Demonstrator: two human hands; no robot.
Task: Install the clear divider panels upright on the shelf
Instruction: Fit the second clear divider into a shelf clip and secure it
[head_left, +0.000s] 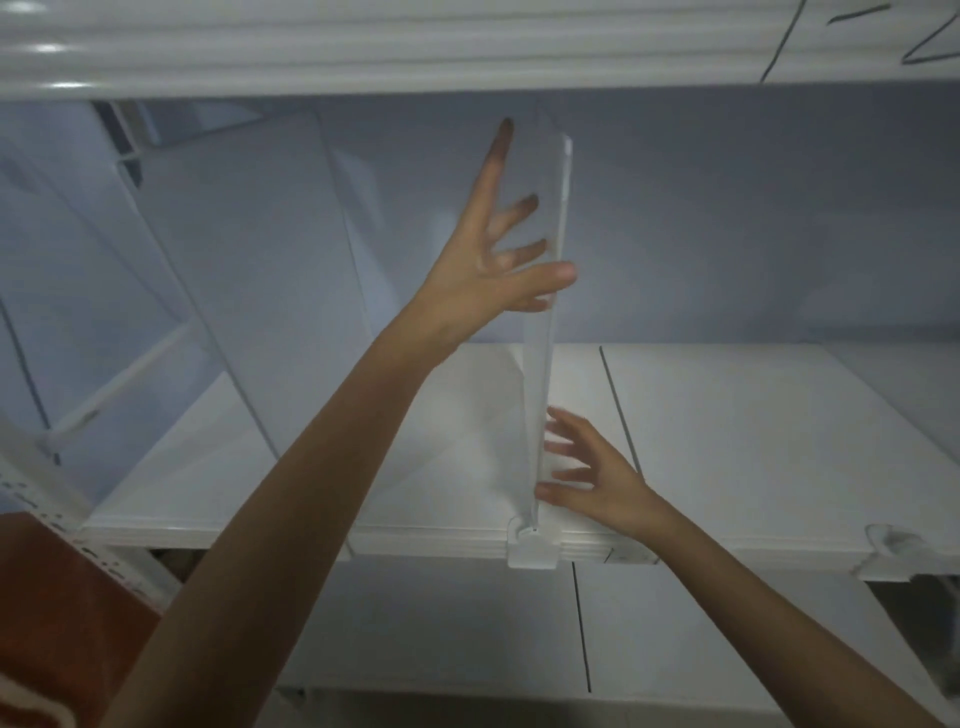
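Note:
A clear divider panel (545, 358) stands upright on the white shelf (753, 447), its foot in a white clip (531, 548) on the shelf's front edge. My left hand (498, 254) lies against the panel's left face high up, fingers spread and straight, thumb across its front edge. My right hand (587, 478) is low on the panel's right side, straight fingertips touching it just above the clip. Further left, two more clear panels (244, 270) stand on the same shelf.
Another white shelf (415, 47) runs overhead. A second clip (891, 540) sits on the shelf's front edge at the right. A perforated white upright (47, 509) and a reddish-brown surface (57, 623) are at the lower left. A lower shelf (467, 623) lies beneath.

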